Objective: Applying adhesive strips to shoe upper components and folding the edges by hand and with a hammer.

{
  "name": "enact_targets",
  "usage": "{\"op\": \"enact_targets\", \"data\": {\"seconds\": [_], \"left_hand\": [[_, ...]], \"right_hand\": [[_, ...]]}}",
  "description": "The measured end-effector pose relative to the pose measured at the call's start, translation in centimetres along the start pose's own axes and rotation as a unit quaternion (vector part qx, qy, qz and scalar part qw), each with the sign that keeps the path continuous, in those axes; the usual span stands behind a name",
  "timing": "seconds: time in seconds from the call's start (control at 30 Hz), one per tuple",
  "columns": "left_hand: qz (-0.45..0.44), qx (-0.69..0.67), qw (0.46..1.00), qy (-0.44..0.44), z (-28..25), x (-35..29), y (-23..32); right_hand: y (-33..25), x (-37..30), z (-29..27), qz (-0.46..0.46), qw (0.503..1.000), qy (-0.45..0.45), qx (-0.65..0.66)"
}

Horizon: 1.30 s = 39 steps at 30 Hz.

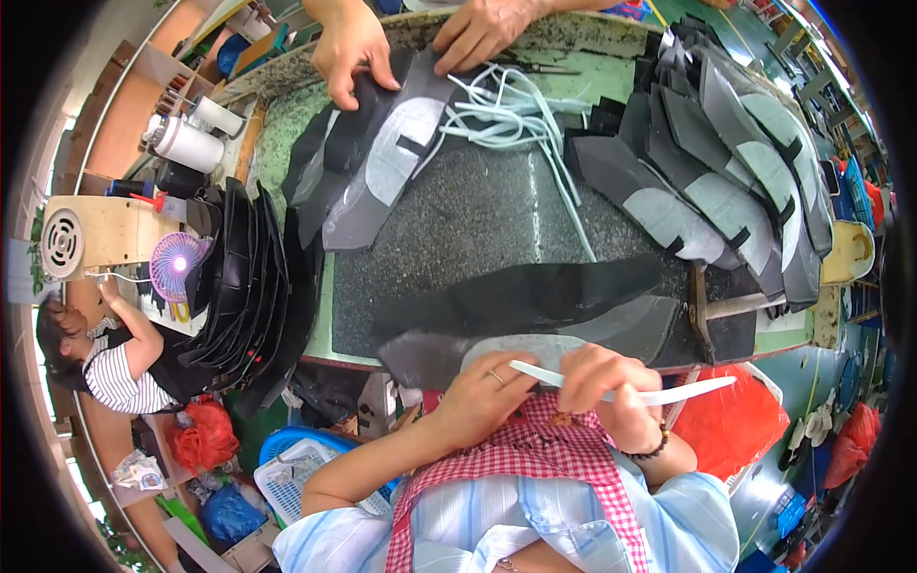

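A narrow white strip (690,390) runs across in front of me. My left hand (489,399) pinches it near its left end, and my right hand (611,390) grips it further along, its free end pointing right. Just beyond my hands, a dark grey and black panel (516,296) with a lighter grey patch lies at the table's near edge. My left fingertips are close to that panel's near edge; whether they also touch it, I cannot tell.
Loose white strips (506,115) lie tangled mid-table. Panel stacks stand at right (712,181) and far left (382,153), the latter under a co-worker's hands (353,53). Black pieces (244,286) hang at the left edge beside a small purple fan (179,265). A wooden stand (702,315) is at right.
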<state>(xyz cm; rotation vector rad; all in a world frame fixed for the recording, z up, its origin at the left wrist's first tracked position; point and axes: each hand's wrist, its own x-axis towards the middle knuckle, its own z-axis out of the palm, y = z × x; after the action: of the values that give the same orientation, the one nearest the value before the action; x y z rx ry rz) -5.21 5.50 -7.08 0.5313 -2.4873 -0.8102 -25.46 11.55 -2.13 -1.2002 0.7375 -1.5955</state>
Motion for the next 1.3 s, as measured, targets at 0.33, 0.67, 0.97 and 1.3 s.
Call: {"op": "enact_targets", "data": {"seconds": [0.33,0.67,0.97,1.3], "left_hand": [[-0.156,-0.019,0.980,0.119,-2.1,-1.3,-0.7],[-0.199,0.038,0.975,0.089,-0.4,0.1,-0.6],[-0.152,0.169,0.974,-0.007,0.3,1.4,-0.8],[-0.004,-0.133,0.991,-0.029,-3.6,-2.0,-1.0]], "right_hand": [[1.6,-0.4,-0.8,0.036,0.994,0.021,-0.104],[1.0,0.3,0.1,0.045,0.990,-0.007,-0.136],[2.1,0.4,-0.4,0.089,0.987,0.009,-0.136],[1.9,-0.4,-1.2,0.113,0.986,0.010,-0.126]]}}
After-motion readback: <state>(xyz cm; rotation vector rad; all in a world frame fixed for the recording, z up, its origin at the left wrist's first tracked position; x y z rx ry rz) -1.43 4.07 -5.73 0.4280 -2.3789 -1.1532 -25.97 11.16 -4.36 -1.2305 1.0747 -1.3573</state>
